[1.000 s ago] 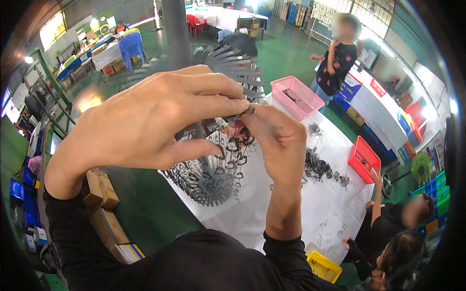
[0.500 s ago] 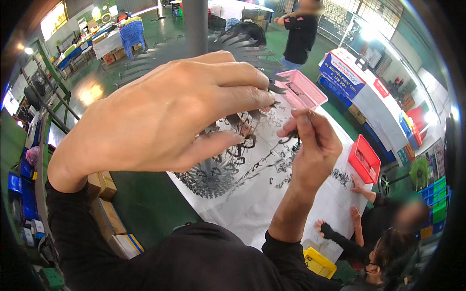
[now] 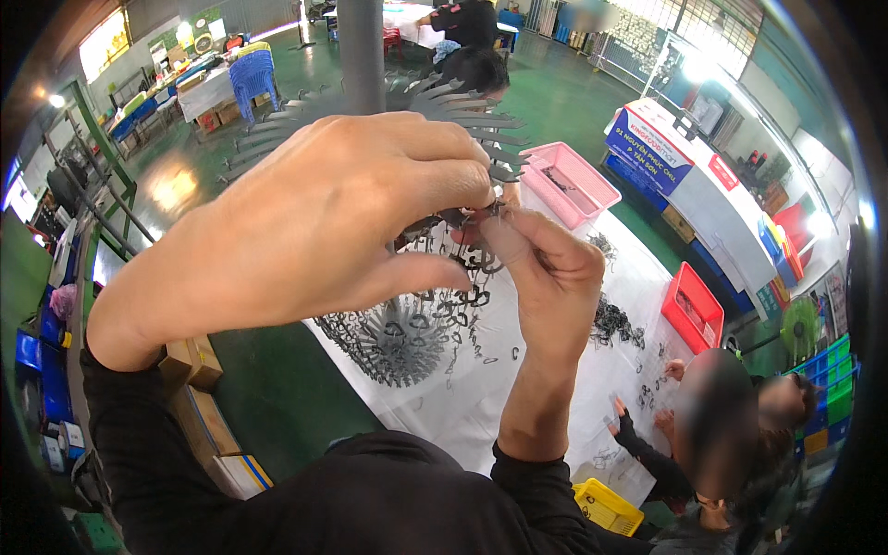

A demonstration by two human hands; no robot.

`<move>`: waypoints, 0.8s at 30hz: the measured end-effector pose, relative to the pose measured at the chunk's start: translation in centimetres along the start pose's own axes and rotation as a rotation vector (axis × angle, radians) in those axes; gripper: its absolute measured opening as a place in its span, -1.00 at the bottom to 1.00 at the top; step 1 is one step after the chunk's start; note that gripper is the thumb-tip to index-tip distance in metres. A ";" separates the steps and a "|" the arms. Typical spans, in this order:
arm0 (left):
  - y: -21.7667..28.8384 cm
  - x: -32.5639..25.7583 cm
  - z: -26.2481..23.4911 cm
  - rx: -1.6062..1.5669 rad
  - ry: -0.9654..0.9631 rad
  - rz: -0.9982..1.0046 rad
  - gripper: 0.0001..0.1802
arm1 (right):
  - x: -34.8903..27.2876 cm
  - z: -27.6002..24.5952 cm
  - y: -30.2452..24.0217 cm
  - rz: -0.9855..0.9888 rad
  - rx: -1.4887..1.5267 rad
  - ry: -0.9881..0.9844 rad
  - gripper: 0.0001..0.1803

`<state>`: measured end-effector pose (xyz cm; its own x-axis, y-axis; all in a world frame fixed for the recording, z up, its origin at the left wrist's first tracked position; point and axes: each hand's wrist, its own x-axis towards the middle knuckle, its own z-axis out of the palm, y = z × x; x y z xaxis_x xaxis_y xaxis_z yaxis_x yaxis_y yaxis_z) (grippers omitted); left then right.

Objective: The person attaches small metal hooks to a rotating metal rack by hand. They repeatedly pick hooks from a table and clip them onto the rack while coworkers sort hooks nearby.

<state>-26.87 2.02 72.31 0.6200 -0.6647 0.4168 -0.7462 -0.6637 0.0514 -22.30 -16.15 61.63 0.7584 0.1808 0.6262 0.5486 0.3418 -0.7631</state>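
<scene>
Before me a round grey metal rack [image 3: 296, 116] with prongs fanning outward rises on a vertical pole [image 3: 361, 55]. My left hand [image 3: 361, 208] lies over its near side, fingers bent round the prongs and thumb held apart; its fingertips are partly hidden. My right hand [image 3: 555, 277] pinches a small black clip at a prong tip, touching the left fingertips; the clip is mostly covered by fingers. Many black loop-shaped clips [image 3: 476, 296] dangle below the rack. A lower ring of grey prongs [image 3: 402, 347] shows beneath them.
A white-covered table [image 3: 462, 398] bears loose black clips [image 3: 615, 324], a pink basket [image 3: 573, 185], a red basket [image 3: 694, 305] and a yellow basket [image 3: 606, 509]. Co-workers' hands [image 3: 624, 421] are at its right side. Another person [image 3: 472, 69] is beyond the rack. Boxes [image 3: 203, 416] stand at left.
My right hand has moved left and up to the prong tip beside my left fingers. My left fingers have bent more. The lower ring and hanging clips have shifted; the standing person has moved left.
</scene>
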 end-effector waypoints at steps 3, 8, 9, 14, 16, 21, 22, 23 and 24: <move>-0.5 -0.2 -0.1 0.010 -0.009 0.079 -0.45 | 0.2 0.3 0.1 0.015 0.021 -0.009 -0.83; -0.4 -0.5 0.4 -0.009 0.023 0.107 -0.50 | -0.2 0.7 0.4 -0.211 -0.140 0.079 -0.88; -0.3 -0.6 0.5 -0.003 0.036 0.116 -0.49 | -0.5 0.8 0.4 -0.191 -0.102 0.088 -0.88; -0.2 -1.2 0.5 0.046 0.036 0.092 -0.50 | -1.1 -0.6 0.1 -0.087 -0.013 0.207 -0.90; -0.2 -1.3 0.4 0.076 0.047 0.070 -0.50 | -1.3 -1.3 0.2 -0.085 -0.050 0.154 -0.90; 0.0 -1.5 0.2 0.243 0.023 0.043 -0.49 | -1.7 -4.4 0.1 0.083 -0.234 0.099 -0.84; 0.0 -1.4 0.2 0.282 0.013 0.043 -0.48 | -1.5 -5.6 0.3 0.087 -0.220 0.067 -0.83; 0.0 -1.4 0.2 0.289 0.003 0.043 -0.48 | -1.2 -6.7 0.4 0.145 -0.302 0.095 -0.82; -0.1 -1.4 0.1 0.303 -0.005 0.043 -0.47 | -0.9 -8.0 0.6 0.169 -0.347 0.103 -0.81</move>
<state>-27.64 3.00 71.65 0.5913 -0.6957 0.4080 -0.6661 -0.7065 -0.2393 -19.87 -23.51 59.28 0.8697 0.1085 0.4814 0.4861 -0.0197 -0.8737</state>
